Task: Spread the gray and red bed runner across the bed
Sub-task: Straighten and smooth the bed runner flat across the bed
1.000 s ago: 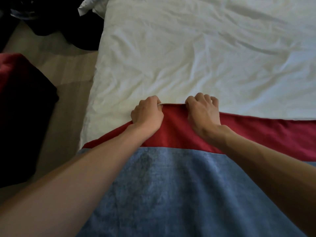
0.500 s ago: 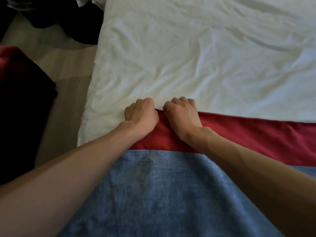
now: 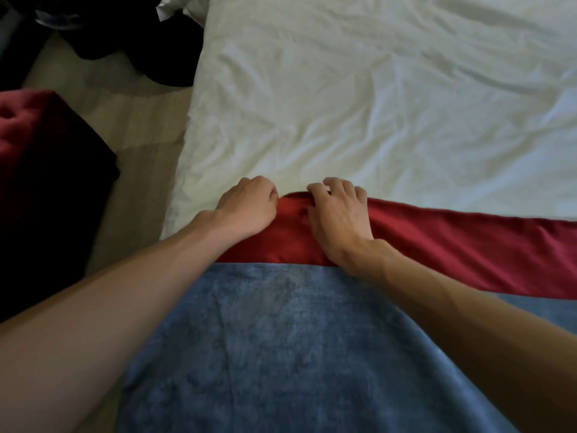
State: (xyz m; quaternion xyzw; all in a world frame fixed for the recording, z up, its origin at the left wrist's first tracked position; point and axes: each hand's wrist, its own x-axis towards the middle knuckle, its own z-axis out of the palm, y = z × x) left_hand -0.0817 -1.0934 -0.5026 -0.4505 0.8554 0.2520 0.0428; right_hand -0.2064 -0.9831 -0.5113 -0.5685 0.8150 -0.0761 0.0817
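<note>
The bed runner has a wide gray-blue panel (image 3: pixel 281 354) and a red band (image 3: pixel 452 245) along its far edge. It lies over the near part of the bed's wrinkled white sheet (image 3: pixel 374 104). My left hand (image 3: pixel 249 207) is a fist gripping the red edge close to the bed's left side. A short way to its right, my right hand (image 3: pixel 340 214) rests on the red band, its fingers curled loosely over the far edge. The red cloth humps up in a small fold between the two hands. Both thumbs are hidden.
A beige floor (image 3: pixel 140 135) runs along the left side of the bed. On it sits a dark red and black soft bulk (image 3: pixel 46 182). Dark items (image 3: pixel 140 51) lie on the floor at the upper left, and a white pillow corner (image 3: pixel 175 7) shows at the top.
My hands drew close together on the red edge, then parted a little. The red cloth now bunches up between them. My right fingers have loosened and spread.
</note>
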